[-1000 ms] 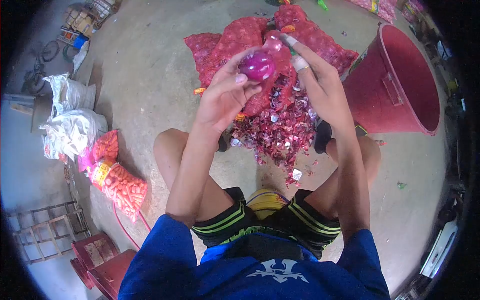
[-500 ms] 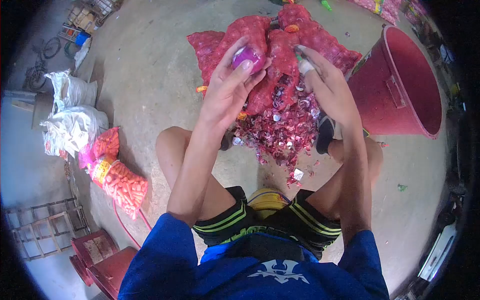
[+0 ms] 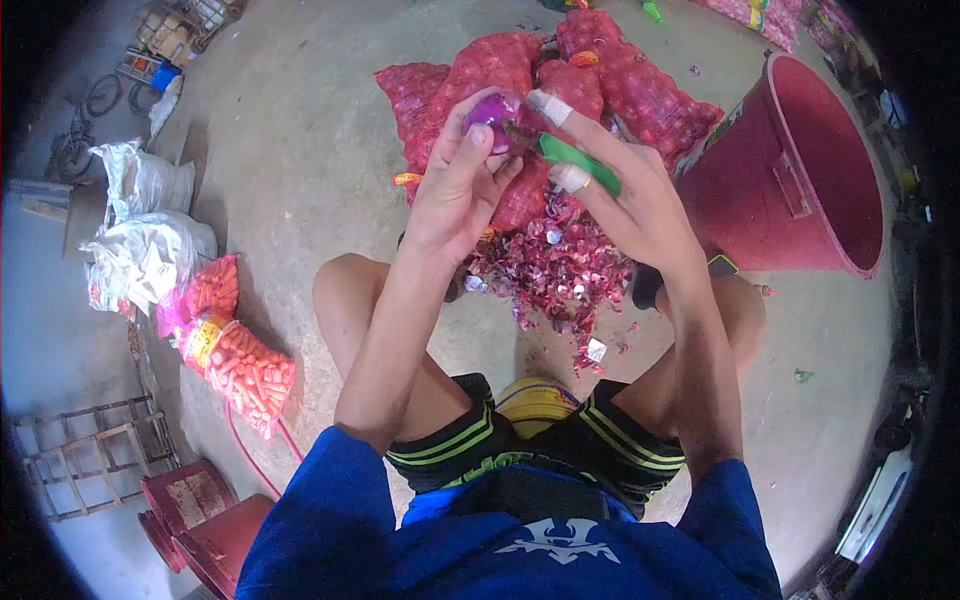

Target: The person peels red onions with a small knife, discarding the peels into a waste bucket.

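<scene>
A shiny purple onion [image 3: 487, 117] is gripped between the thumb and fingers of my left hand [image 3: 446, 195], up in front of the red sacks. My right hand [image 3: 640, 205] is closed around the green handle of a small knife [image 3: 578, 163]; its dark, short blade reaches to the onion's right side. White tape wraps the thumb and a finger of that hand. Beneath both hands, a heap of purple onion skins [image 3: 565, 270] with pale scraps lies on the floor between my feet. Red mesh sacks of onions [image 3: 500, 62] stand just behind it.
A big red bin [image 3: 740, 205] stands at the right, its mouth facing sideways. On the left are white sacks [image 3: 155, 245] and a clear bag of carrots [image 3: 250, 370]. Red containers [image 3: 215, 530] sit at the lower left, and bicycles [image 3: 85, 120] are farther back.
My right hand has moved left and turned, bringing the green-handled knife up to the onion. My left hand stays almost in place, with the onion still in its fingers.
</scene>
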`<state>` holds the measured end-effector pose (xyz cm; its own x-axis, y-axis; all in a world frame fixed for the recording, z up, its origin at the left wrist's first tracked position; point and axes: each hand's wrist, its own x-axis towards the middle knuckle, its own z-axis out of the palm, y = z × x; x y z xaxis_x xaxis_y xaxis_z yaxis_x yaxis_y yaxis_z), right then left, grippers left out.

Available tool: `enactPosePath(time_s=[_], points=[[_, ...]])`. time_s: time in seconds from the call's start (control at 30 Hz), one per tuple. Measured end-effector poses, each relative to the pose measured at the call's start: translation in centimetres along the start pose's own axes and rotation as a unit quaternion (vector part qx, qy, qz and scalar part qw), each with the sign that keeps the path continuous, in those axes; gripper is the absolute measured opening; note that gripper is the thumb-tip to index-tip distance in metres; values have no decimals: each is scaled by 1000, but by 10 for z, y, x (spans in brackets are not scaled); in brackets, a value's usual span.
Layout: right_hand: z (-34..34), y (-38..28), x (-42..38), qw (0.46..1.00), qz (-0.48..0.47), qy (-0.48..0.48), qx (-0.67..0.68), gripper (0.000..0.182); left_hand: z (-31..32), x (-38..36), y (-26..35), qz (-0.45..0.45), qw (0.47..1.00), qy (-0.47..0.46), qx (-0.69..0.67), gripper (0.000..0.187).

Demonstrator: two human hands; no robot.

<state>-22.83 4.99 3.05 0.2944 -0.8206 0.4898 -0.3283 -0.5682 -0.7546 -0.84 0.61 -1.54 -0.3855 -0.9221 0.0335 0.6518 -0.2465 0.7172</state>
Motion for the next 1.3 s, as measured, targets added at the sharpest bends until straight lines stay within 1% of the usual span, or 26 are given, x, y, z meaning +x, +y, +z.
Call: enactPosePath(time_s=[0.1,0.17,0.3,0.37,0.4,0.47,0.5,0.57,0.6,0.67,0.7,0.73,0.77,0.8,0.83,0.87,0.9,0.93,0.97,1.0,1.07,1.1,1.17,1.2,1.27,1.3], points=[[-1,3,0,999,25,-35,-30,53,0,-2,0,4,1000,1,0,52],[3,12,1,996,-55,20,-61,54,0,-2,2,-3,1000,10,3,53],[6,10,3,996,-49,53,-55,55,1,1,1,-6,1000,-8,-13,55],[8,6,5,997,-35,70,-19,46,3,1,0,2,999,-11,-31,60],[10,6,7,997,-35,70,-18,46,3,2,0,2,999,-11,-30,60],[15,12,7,991,25,130,-34,43,6,2,-1,22,998,-29,-47,63],[14,21,8,990,26,131,-35,43,7,1,0,20,998,-29,-47,63],[3,41,7,976,88,194,-33,44,8,0,1,25,994,-61,-85,64],[-3,44,3,976,87,194,-33,44,10,1,2,26,994,-62,-85,64],[-11,37,2,978,185,88,32,50,10,2,4,26,998,-33,-57,63],[-8,32,0,981,162,93,55,54,11,2,4,26,998,-32,-57,63],[-5,24,1,981,161,92,56,54,10,3,4,17,998,-2,-65,60],[-2,18,2,988,119,74,60,55,9,3,4,7,997,29,-74,57],[-1,12,2,993,78,56,64,56,6,3,3,8,997,30,-74,57],[-2,5,2,996,84,23,16,58,3,3,2,2,997,30,-66,53],[2,5,1,996,86,24,18,58,0,2,1,-5,998,29,-58,53],[8,7,1,997,58,29,31,59,-2,1,-1,-7,998,29,-58,53],[11,8,1,998,30,34,44,61,-1,1,-2,-8,998,23,-57,47],[9,1,2,997,55,20,52,60,0,1,-4,-8,998,16,-57,43],[11,3,4,997,54,21,51,60,0,1,-4,-8,998,15,-57,43],[16,12,6,997,-33,68,-4,58,-2,2,-7,-10,997,8,-73,44],[16,17,8,997,-33,68,-4,58,-4,1,-8,-10,997,8,-73,44],[16,23,11,991,-86,92,-37,54,-4,0,-8,-1,998,-6,-61,46],[15,22,9,991,-86,92,-38,54,-4,0,-8,-1,998,-6,-61,46],[13,13,8,989,61,123,47,53,2,0,-4,-3,996,-11,-88,48],[10,19,6,990,61,121,48,53,2,-1,-3,-2,996,-9,-89,48]])
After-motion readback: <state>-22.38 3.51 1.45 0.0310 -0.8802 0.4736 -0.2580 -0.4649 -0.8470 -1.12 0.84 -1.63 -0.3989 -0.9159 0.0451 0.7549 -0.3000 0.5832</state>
